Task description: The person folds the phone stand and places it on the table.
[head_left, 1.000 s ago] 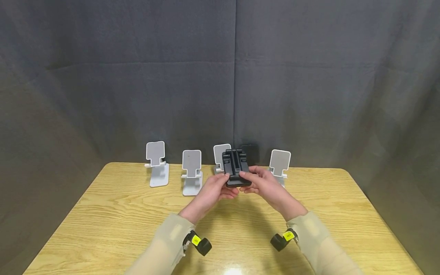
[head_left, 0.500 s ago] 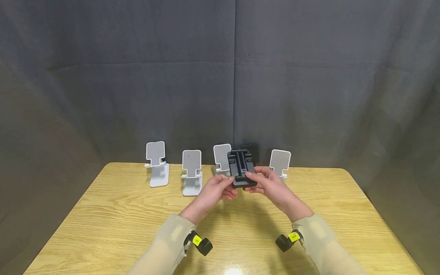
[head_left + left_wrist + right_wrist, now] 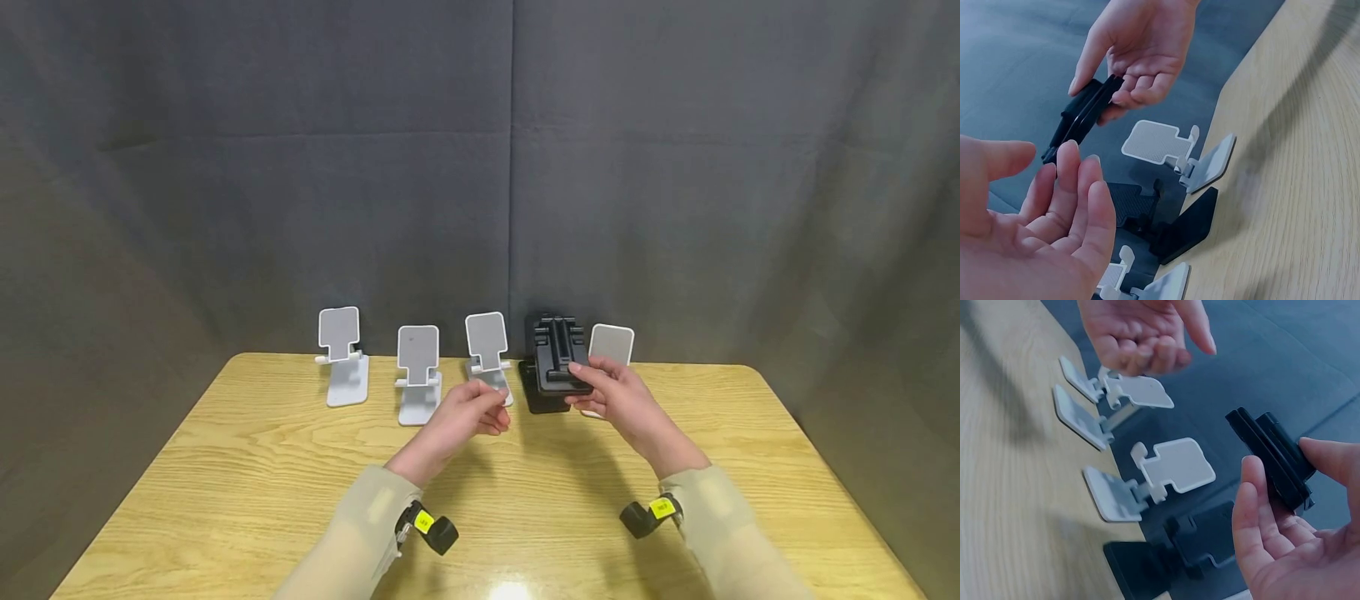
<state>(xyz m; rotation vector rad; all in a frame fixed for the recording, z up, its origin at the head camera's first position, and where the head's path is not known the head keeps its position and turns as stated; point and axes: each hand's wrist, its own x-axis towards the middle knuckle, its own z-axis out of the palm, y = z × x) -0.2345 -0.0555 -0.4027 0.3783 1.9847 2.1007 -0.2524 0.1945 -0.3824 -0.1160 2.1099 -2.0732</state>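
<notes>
A folded black phone stand (image 3: 558, 354) is pinched by my right hand (image 3: 626, 404), thumb on its near face and fingers beneath, held above the table. My left hand (image 3: 465, 417) hovers to the left, apart from it, fingers loosely bent around nothing; the left wrist view shows its bare palm. Behind the held stand, an unfolded black phone stand (image 3: 543, 402) is partly hidden. White phone stands stand unfolded at the left end (image 3: 339, 333), nearer the middle (image 3: 417, 354) and behind my left hand (image 3: 486, 337). Another white phone stand (image 3: 611, 342) is partly covered by my right hand.
All the unfolded stands line the back of the wooden table (image 3: 262, 467), whose right edge slopes away. A dark grey curtain (image 3: 480, 167) hangs right behind. Each wrist carries a strapped camera, such as the left wrist camera (image 3: 438, 533).
Both hands held the folded black stand earlier. The left hand has let go, while the right hand has carried the stand to the right, uncovering the white stand and the unfolded black one's base.
</notes>
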